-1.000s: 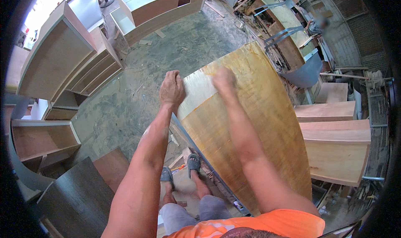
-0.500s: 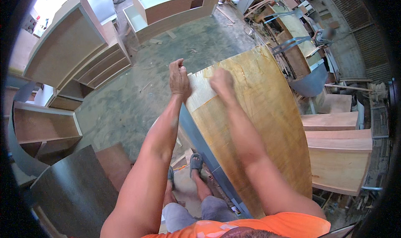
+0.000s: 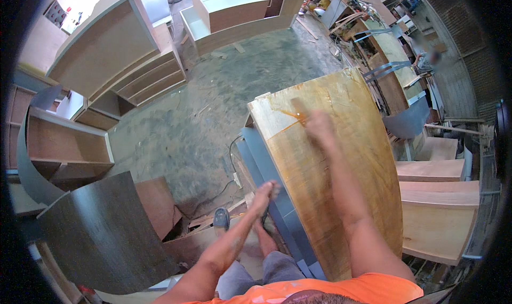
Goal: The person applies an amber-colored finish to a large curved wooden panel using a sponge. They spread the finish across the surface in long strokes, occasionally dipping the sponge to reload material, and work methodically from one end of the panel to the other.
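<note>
A large curved board point(image 3: 357, 170) with a yellow-amber coated top and a paler strip stands before me. My right hand point(image 3: 321, 127) is closed round a flat spreader point(image 3: 298, 107) over that top, beside streaks of orange liquid. My left hand point(image 3: 266, 192) is lower down, beside grey-blue panels point(image 3: 266, 170) along the board's left side; its fingers are blurred.
Unfinished cabinets point(image 3: 96, 48) stand at left and back. A dark curved panel point(image 3: 106, 229) lies lower left. A cluttered workbench point(image 3: 389, 74) and a distant person point(image 3: 424, 61) are upper right, pale plywood pieces point(image 3: 437, 218) right. Cables and offcuts lie on the concrete floor point(image 3: 181, 128).
My left hand has left the board's upper corner and dropped down and right. My right hand has shifted right and down, and orange streaks now show on the pale strip.
</note>
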Motion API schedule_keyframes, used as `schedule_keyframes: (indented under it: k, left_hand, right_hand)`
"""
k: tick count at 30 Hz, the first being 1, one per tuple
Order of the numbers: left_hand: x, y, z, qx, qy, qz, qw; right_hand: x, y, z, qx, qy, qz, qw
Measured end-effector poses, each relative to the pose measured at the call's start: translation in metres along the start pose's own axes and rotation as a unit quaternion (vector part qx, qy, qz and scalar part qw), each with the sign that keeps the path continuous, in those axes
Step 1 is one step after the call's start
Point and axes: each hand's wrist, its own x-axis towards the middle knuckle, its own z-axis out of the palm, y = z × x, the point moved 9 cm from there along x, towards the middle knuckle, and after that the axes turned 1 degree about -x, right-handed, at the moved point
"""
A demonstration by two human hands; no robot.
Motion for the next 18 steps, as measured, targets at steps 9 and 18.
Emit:
schedule_keyframes:
  k: [9, 18]
  left_hand:
    - [-0.047, -0.015, 0.073, -0.075, -0.079, -0.017, 0.994]
    - [-0.051, -0.007, 0.068, 0.025, -0.083, -0.022, 0.996]
  right_hand:
    - [0.039, -0.037, 0.021, -0.001, -0.01, 0.088, 0.996]
    - [-0.005, -0.183, 0.041, 0.099, -0.046, -0.091, 0.99]
